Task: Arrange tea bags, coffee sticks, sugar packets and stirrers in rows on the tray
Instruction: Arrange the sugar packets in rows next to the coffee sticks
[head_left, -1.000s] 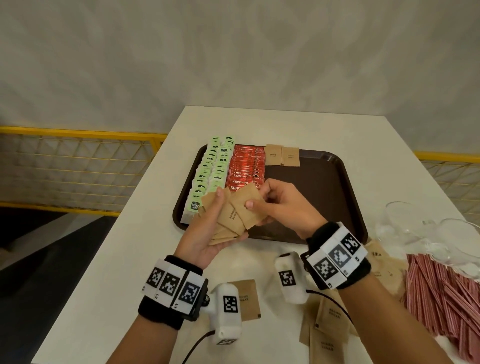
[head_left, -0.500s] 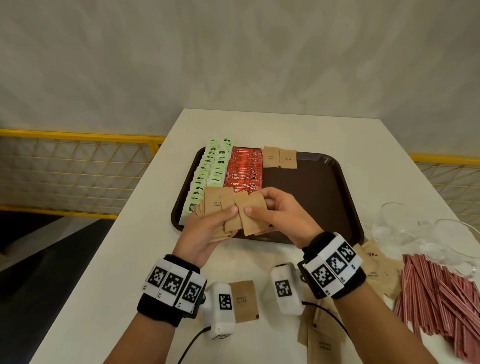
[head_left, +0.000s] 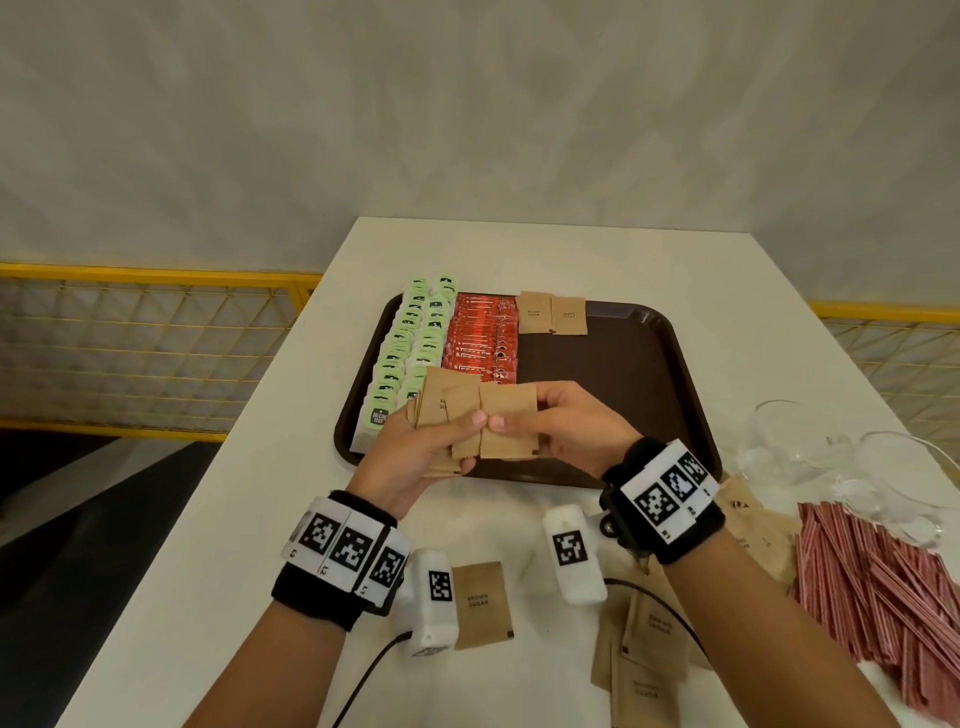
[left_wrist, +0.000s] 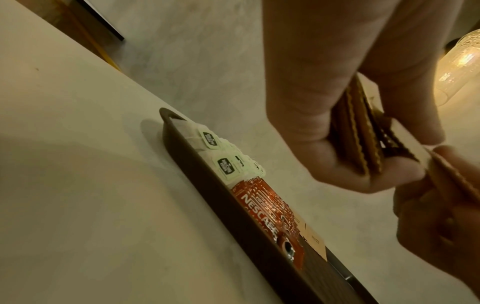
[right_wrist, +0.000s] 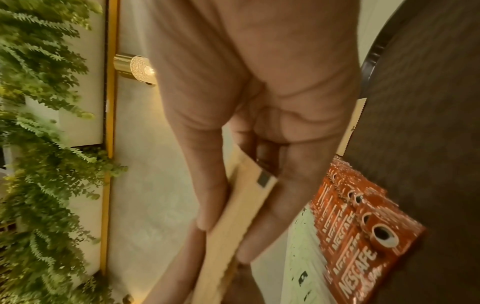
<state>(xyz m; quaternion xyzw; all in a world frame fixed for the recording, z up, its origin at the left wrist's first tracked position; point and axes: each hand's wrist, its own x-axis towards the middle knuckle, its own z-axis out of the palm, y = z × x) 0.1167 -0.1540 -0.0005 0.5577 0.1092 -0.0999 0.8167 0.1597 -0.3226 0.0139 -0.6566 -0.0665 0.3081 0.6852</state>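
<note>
Beyond the left hand's (head_left: 415, 457) grip, the tray (head_left: 649, 395) already carries full rows of green tea bags (head_left: 410, 353) and red coffee sticks (head_left: 480, 338), but only two sugar packets (head_left: 552, 313), and the stirrers (head_left: 883, 577) lie untouched on the worktop (head_left: 260, 519) out past the right wrist. That left grip is curled round a fanned stack of packets (head_left: 441, 410) held above the tray's near edge, palm up. The right hand (head_left: 576, 431) meets it thumb to thumb, pinching one packet (head_left: 506, 428) at the stack's right side, seemingly to peel it away.
</note>
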